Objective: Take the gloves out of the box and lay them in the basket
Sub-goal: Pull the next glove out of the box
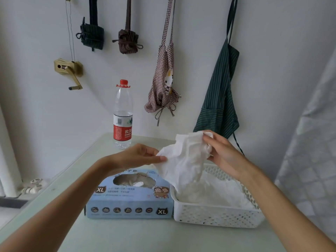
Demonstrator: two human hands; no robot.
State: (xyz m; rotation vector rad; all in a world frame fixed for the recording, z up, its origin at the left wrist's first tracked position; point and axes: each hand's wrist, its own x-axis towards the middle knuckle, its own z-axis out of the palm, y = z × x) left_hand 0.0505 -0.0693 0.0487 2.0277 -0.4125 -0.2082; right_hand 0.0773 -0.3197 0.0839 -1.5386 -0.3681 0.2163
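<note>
Both hands pinch one thin white glove [183, 160] above the basket [216, 215], left hand [138, 155] at its edge, right hand [221, 151] on top; released unevenly, I reckon it drapes over the box [129, 202]

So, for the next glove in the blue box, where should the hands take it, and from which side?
Probably pinch the white fold that pokes up in the oval opening of the blue box, coming straight down from above. The box lies flat, opening upward, and that raised fold looks like the easiest part to reach.
</note>
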